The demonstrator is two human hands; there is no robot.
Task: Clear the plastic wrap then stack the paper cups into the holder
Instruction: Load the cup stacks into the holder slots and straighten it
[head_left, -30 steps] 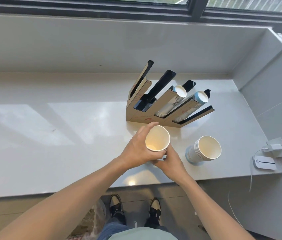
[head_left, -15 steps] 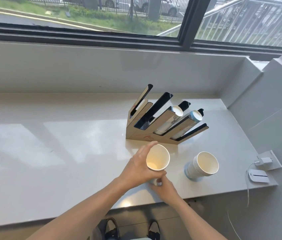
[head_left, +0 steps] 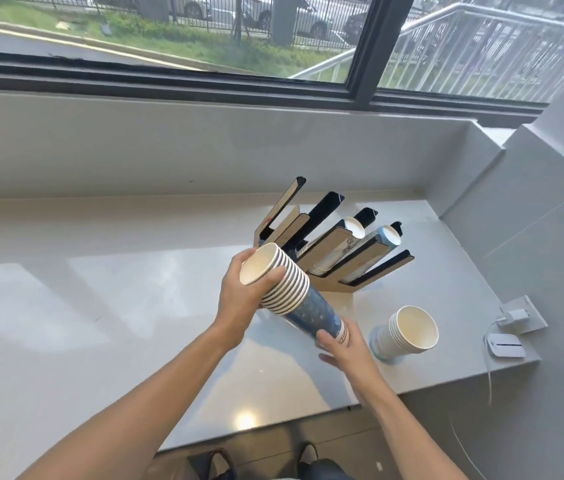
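Observation:
A long stack of blue paper cups (head_left: 303,304) is held tilted above the counter, its white open mouth facing up and left. My left hand (head_left: 242,296) grips the rim end. My right hand (head_left: 346,344) supports the bottom end from below. Just behind the stack stands the wood-and-black slotted cup holder (head_left: 329,251); two of its right-hand slots hold cup stacks, and the left slots look empty. A second short stack of cups (head_left: 408,332) lies tilted on the counter to the right. No plastic wrap is visible.
The pale counter (head_left: 100,306) runs left and ends at a wall on the right. A wall socket with a plugged charger (head_left: 515,317) and a small white device (head_left: 503,344) sit at the right corner. A window ledge rises behind the holder.
The cup stack has been lifted from upright on the counter and tipped over, mouth to the left, base to the right. My head has risen, so the window fills more of the view.

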